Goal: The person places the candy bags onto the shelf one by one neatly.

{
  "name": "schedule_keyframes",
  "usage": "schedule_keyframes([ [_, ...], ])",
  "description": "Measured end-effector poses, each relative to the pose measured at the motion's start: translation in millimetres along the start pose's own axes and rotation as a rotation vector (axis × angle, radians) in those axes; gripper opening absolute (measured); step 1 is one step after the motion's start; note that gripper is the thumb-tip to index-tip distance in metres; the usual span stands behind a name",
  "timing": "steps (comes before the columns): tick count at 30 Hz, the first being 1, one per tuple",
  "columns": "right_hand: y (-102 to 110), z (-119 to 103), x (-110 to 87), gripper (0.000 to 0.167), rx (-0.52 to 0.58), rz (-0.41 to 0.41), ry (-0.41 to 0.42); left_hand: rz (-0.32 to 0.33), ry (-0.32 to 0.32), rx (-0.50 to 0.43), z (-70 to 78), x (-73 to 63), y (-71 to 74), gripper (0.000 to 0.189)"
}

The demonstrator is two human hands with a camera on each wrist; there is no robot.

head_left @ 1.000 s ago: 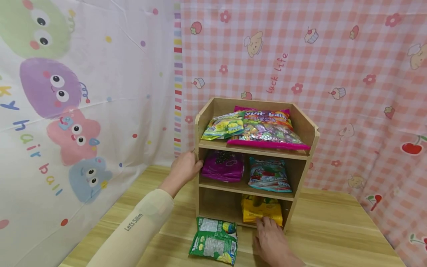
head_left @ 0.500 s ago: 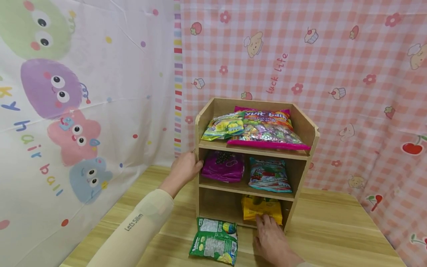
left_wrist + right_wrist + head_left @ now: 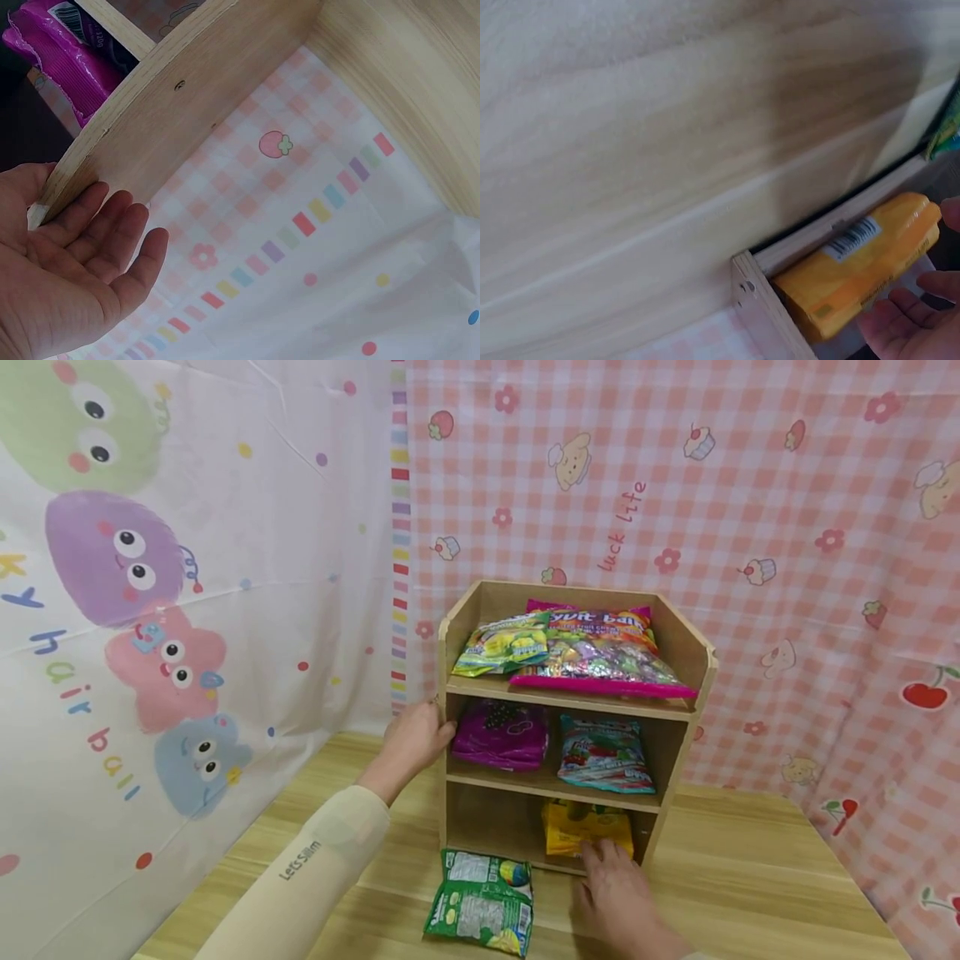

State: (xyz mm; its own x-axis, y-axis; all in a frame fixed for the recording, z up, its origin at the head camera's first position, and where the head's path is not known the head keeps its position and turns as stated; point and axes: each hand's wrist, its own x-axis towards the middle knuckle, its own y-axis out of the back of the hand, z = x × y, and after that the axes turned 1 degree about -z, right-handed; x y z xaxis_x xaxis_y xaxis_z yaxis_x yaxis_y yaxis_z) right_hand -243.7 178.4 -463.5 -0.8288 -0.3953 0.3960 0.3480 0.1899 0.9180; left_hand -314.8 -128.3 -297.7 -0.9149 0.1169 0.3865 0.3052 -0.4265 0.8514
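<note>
A small wooden shelf (image 3: 555, 699) with three levels stands on the table. My left hand (image 3: 414, 739) grips the edge of its left side panel; in the left wrist view the fingers lie along the outer face and the thumb is mostly hidden behind the edge. On the bottom level, at the right, sits a yellow snack bag (image 3: 577, 835). My right hand (image 3: 618, 893) is at the front of this bag, fingertips overlapping its lower edge, fingers loosely bent and thumb apart. A green snack bag (image 3: 480, 902) lies on the table before the shelf, left of my right hand.
The middle level bears a purple bag (image 3: 501, 737) and a teal bag (image 3: 606, 755). On top lie a yellow-green bag (image 3: 504, 645) and a large pink-edged candy bag (image 3: 600, 652). Patterned cloths (image 3: 675, 485) hang behind and at the sides of the wooden table (image 3: 757, 877).
My right hand has shifted slightly right, its fingertips a little off to the right on the yellow bag's front. The left hand and the bags look unmoved.
</note>
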Motion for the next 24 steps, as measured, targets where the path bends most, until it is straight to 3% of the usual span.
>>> schedule_keyframes([
  [2,4.1,1.6,0.7,0.046,-0.022,0.028,0.003,-0.001,-0.001,-0.001,0.0,-0.1,0.2,0.043],
  [9,27.0,6.3,2.2,0.036,-0.037,-0.022,-0.086,-0.007,0.004,-0.005,1.1,-1.3,1.9,0.042],
  [14,41.7,14.1,1.7,0.033,-0.049,-0.006,-0.121,-0.003,0.002,-0.006,0.9,-1.0,1.6,0.042],
  [24,64.9,35.7,0.5,0.027,0.037,-0.013,-0.241,-0.006,-0.003,-0.002,-0.4,-0.1,0.7,0.040],
])
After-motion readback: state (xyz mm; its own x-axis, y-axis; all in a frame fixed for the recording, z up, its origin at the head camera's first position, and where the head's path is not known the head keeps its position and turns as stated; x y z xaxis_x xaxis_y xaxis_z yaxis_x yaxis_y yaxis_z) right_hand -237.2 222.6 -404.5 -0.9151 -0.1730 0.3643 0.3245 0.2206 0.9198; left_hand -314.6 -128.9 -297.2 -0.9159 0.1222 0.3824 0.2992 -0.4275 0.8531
